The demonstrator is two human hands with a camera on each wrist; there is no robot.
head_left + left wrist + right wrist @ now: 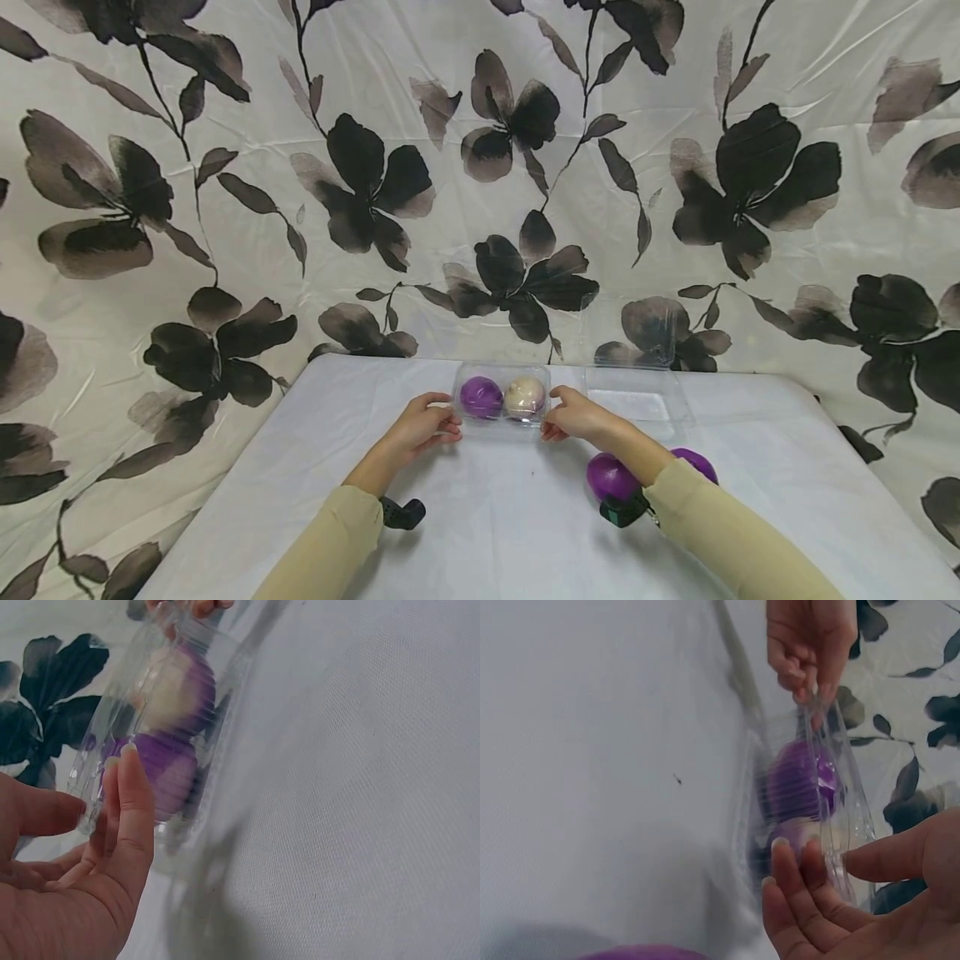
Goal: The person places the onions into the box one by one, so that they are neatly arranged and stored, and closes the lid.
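Note:
A closed clear plastic clamshell box [497,370] stands near the table's far edge. Inside it a purple ball [481,398] sits on the left, and a cream ball with purple patches [524,395] on the right. At the box's left end my left hand [418,428] pinches the rim between thumb and fingers, seen close up in the left wrist view. The opposite end is pinched by my right hand [576,415], its thumb and fingers on either side of the rim in the right wrist view. Through the ribbed plastic both balls look blurred.
To the right, a second clear clamshell box [592,393] lies with its lid [663,333] raised against the floral cloth. Two more purple balls, one left [609,475] and one right [697,463], lie partly hidden by my right forearm. White cloth covers the table [517,533].

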